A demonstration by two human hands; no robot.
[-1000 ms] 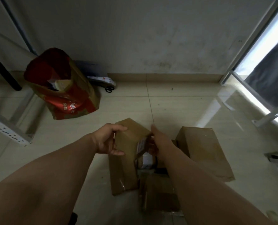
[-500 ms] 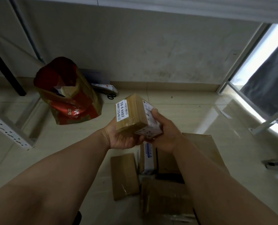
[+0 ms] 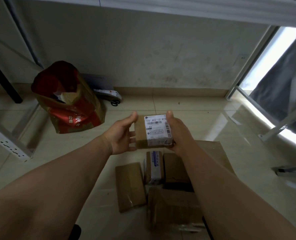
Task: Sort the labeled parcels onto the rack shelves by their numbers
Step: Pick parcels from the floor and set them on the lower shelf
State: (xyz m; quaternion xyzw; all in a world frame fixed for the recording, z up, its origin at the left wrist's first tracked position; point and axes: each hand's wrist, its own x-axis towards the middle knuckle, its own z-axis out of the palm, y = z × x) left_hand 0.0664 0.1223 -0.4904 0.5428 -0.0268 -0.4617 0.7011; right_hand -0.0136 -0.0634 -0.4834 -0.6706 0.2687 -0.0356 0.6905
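Note:
I hold a small brown cardboard parcel (image 3: pixel 152 131) above the floor, its white shipping label facing me. My left hand (image 3: pixel 123 135) cups its left side with thumb up and fingers spread against it. My right hand (image 3: pixel 176 134) grips its right side, thumb over the top corner. Below on the tiled floor lie more brown parcels: a flat one (image 3: pixel 130 185), a narrow one with a white and blue label (image 3: pixel 154 166), a large box (image 3: pixel 171 207) and a wide box (image 3: pixel 218 156) partly hidden by my right arm. A white rack shelf edge (image 3: pixel 161 7) runs overhead.
A red and gold paper bag (image 3: pixel 69 101) with items inside stands at the left by the wall. Black scissors (image 3: pixel 115 103) and a small packet lie behind it. A white perforated rack upright (image 3: pixel 7 142) slants at far left. A window frame (image 3: pixel 258 66) stands at right.
The parcel was lifted from the pile and turned in both hands, so the large white shipping label now faces me instead of the small numbered sticker.

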